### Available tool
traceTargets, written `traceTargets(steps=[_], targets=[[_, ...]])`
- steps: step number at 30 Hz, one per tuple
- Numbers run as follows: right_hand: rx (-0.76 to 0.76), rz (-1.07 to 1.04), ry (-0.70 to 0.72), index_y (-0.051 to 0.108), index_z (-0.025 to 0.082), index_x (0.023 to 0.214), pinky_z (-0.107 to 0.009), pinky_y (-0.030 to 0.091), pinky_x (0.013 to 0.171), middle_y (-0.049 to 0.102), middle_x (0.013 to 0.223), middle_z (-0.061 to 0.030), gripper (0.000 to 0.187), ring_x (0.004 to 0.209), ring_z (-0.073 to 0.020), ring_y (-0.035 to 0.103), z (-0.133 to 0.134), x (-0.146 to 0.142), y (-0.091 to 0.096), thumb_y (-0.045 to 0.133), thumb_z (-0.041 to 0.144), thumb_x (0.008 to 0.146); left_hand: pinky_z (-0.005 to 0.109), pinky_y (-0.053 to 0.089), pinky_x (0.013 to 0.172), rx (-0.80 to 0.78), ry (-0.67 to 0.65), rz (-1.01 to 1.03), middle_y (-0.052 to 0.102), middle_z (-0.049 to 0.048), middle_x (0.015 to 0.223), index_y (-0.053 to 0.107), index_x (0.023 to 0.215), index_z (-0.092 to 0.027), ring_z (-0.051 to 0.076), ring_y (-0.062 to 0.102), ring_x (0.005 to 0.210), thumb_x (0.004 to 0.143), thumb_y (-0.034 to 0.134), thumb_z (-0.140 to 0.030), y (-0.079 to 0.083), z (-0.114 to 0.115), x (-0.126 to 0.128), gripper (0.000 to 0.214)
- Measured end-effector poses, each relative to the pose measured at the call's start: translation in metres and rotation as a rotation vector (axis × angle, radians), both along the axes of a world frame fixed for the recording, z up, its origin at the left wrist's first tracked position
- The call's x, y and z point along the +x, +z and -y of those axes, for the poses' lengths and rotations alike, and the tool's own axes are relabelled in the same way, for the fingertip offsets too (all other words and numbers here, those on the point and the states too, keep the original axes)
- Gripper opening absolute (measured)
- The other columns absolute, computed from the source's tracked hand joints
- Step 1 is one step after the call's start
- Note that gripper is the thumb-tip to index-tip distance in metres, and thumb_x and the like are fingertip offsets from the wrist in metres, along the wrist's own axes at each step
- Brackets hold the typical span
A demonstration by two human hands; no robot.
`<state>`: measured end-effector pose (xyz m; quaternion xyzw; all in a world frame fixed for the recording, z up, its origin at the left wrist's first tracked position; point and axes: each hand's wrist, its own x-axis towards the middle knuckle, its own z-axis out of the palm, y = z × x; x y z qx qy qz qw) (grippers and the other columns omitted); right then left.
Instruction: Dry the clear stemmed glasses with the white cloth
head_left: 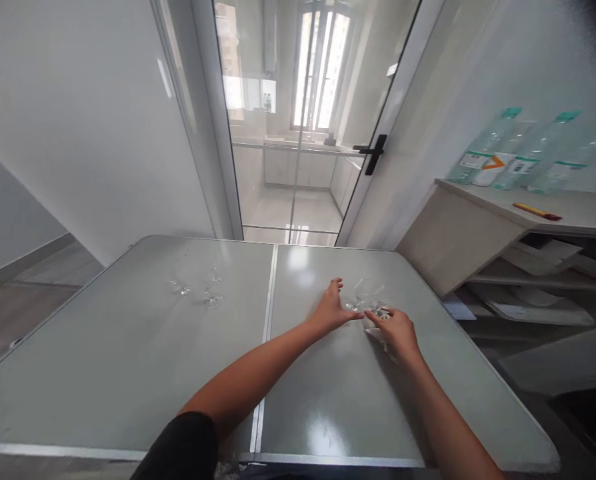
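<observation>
Near the right end of the table, several clear stemmed glasses (364, 291) stand close together; their edges are hard to make out. Beside them on the left is my left hand (334, 308), its fingers spread and its thumb stretched towards my right hand. My right hand (398, 331) is at the near side of these glasses, with its fingers closed on a crumpled white cloth (377, 333) that hangs below them. Whether either hand touches a glass I cannot tell. Farther left, more clear stemmed glasses (212, 299) stand in a small group.
The grey-green table (203, 373) has a metal seam down its middle. Beyond it is a glass door (303, 160) with a black handle (376, 155). On the right, a shelf unit (488, 227) carries several plastic bottles (523, 157) and a yellow-and-red packet (537, 211).
</observation>
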<state>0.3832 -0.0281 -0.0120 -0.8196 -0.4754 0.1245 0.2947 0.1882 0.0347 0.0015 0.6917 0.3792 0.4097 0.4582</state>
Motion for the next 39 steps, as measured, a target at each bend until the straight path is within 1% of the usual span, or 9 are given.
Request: traceTargets(steps=[4, 7, 12, 15, 20, 24, 26, 31, 39], targets=[[-0.028, -0.051, 0.046, 0.08, 0.016, 0.099, -0.04, 0.053, 0.074, 0.079, 0.095, -0.0169, 0.047, 0.086, -0.0336, 0.072, -0.011, 0.001, -0.006, 0.065, 0.053, 0.076, 0.049, 0.051, 0.098, 0.009, 0.046, 0.028, 0.064, 0.0193, 0.127, 0.043, 0.134, -0.021, 0.033, 0.066, 0.115, 0.054, 0.096, -0.029, -0.008, -0.011, 0.027, 0.097], [-0.051, -0.048, 0.03, 0.081, 0.015, 0.1, -0.039, 0.051, 0.075, 0.079, 0.096, -0.0173, 0.044, 0.087, -0.0332, 0.072, -0.013, 0.002, -0.008, 0.061, 0.048, 0.079, 0.04, 0.056, 0.084, -0.031, 0.001, 0.051, 0.073, 0.0105, 0.106, 0.052, 0.123, -0.022, 0.023, 0.072, 0.09, 0.065, 0.089, -0.02, -0.009, -0.013, 0.036, 0.069], [0.002, 0.014, 0.071, 0.081, 0.014, 0.091, -0.037, 0.05, 0.074, 0.079, 0.095, -0.0179, 0.042, 0.088, -0.033, 0.071, -0.012, -0.013, 0.0, 0.056, 0.046, 0.081, 0.03, 0.058, 0.071, -0.044, 0.011, 0.142, 0.073, 0.0028, 0.089, 0.056, 0.113, -0.022, 0.015, 0.07, 0.073, 0.07, 0.082, -0.013, 0.005, 0.0, 0.019, 0.051], [0.073, 0.027, 0.184, 0.081, 0.016, 0.086, -0.036, 0.051, 0.077, 0.079, 0.088, -0.0152, 0.045, 0.085, -0.0314, 0.071, -0.006, -0.043, 0.009, 0.051, 0.05, 0.085, 0.029, 0.06, 0.069, -0.01, 0.085, 0.208, 0.074, 0.0041, 0.095, 0.056, 0.115, -0.023, 0.017, 0.072, 0.08, 0.073, 0.08, -0.015, 0.028, 0.023, -0.032, 0.049], [0.076, -0.217, 0.488, 0.08, 0.018, 0.087, -0.031, 0.053, 0.074, 0.079, 0.082, -0.0091, 0.04, 0.077, -0.0257, 0.072, -0.001, -0.137, 0.022, 0.054, 0.048, 0.086, 0.033, 0.065, 0.075, 0.062, 0.367, 0.1, 0.076, 0.004, 0.102, 0.056, 0.12, -0.025, 0.019, 0.076, 0.085, 0.08, 0.078, -0.027, 0.059, 0.067, -0.165, 0.046], [0.072, -0.297, 0.699, 0.078, 0.02, 0.082, -0.03, 0.052, 0.08, 0.079, 0.087, -0.0058, 0.026, 0.084, -0.0235, 0.073, -0.007, -0.229, 0.03, 0.058, 0.035, 0.085, 0.038, 0.065, 0.084, 0.13, 0.74, -0.013, 0.076, 0.004, 0.104, 0.055, 0.121, -0.025, 0.021, 0.076, 0.09, 0.082, 0.076, -0.032, 0.062, 0.087, -0.258, 0.045], [0.016, -0.239, 0.747, 0.077, 0.02, 0.079, -0.025, 0.05, 0.073, 0.078, 0.082, -0.0046, 0.02, 0.079, -0.0207, 0.072, -0.011, -0.269, 0.036, 0.058, 0.027, 0.084, 0.039, 0.064, 0.087, 0.165, 0.898, -0.049, 0.076, 0.0044, 0.105, 0.055, 0.122, -0.025, 0.022, 0.076, 0.095, 0.08, 0.076, -0.033, 0.058, 0.092, -0.291, 0.048], [-0.059, -0.176, 0.854, 0.072, 0.019, 0.071, -0.021, 0.039, 0.059, 0.073, 0.07, -0.0039, 0.014, 0.068, -0.0166, 0.069, -0.017, -0.339, 0.043, 0.061, 0.018, 0.079, 0.038, 0.062, 0.088, 0.148, 1.131, -0.115, 0.076, 0.0056, 0.102, 0.054, 0.119, -0.023, 0.021, 0.076, 0.093, 0.079, 0.075, -0.034, 0.04, 0.094, -0.34, 0.047], [-0.12, -0.136, 0.865, 0.077, 0.019, 0.08, -0.022, 0.038, 0.058, 0.077, 0.083, -0.0097, 0.015, 0.076, -0.0205, 0.072, -0.023, -0.383, 0.038, 0.062, 0.02, 0.079, 0.041, 0.058, 0.092, 0.104, 1.182, -0.225, 0.077, 0.0074, 0.101, 0.055, 0.117, -0.022, 0.024, 0.076, 0.093, 0.078, 0.074, -0.038, 0.017, 0.079, -0.365, 0.047]])
